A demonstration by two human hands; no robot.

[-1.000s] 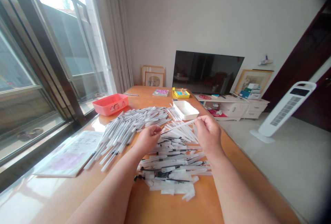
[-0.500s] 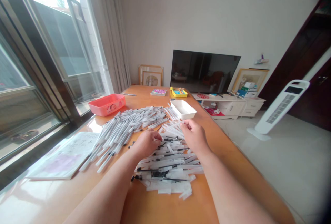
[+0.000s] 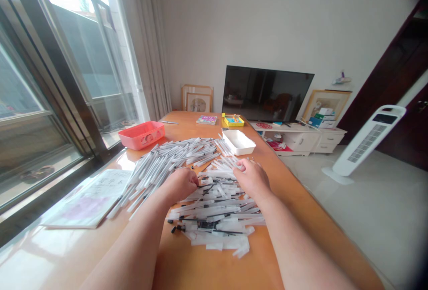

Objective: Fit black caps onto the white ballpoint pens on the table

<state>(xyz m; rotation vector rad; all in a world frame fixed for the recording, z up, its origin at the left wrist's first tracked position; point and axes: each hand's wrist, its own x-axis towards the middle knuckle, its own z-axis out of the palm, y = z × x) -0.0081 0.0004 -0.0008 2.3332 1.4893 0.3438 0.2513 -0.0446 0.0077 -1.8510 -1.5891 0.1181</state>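
Note:
Over the left side of the loose pen parts (image 3: 216, 212), my left hand (image 3: 182, 184) is closed with its fingers curled. Whatever sits in its fingers is hidden from me. My right hand (image 3: 252, 178) is pinched at the right edge of the parts, next to loose translucent pen barrels (image 3: 224, 163). Pale tube ends show by its fingertips, but what it grips is unclear. The loose parts are clear tubes, thin black refills and small black caps (image 3: 177, 228). To the left lies a heap of pens (image 3: 152, 171) with frosted barrels.
A red plastic basket (image 3: 142, 136) and a white tray (image 3: 239, 142) stand behind the pens. An open notebook (image 3: 85, 207) lies at the left. Farther back are a pen (image 3: 170, 122), a booklet (image 3: 206, 120) and a yellow box (image 3: 233, 121). The table's right edge (image 3: 321, 218) slopes away.
My left hand has moved left, away from my right hand, toward the heap of pens. The right hand has shifted slightly lower, and the whole view has turned a little.

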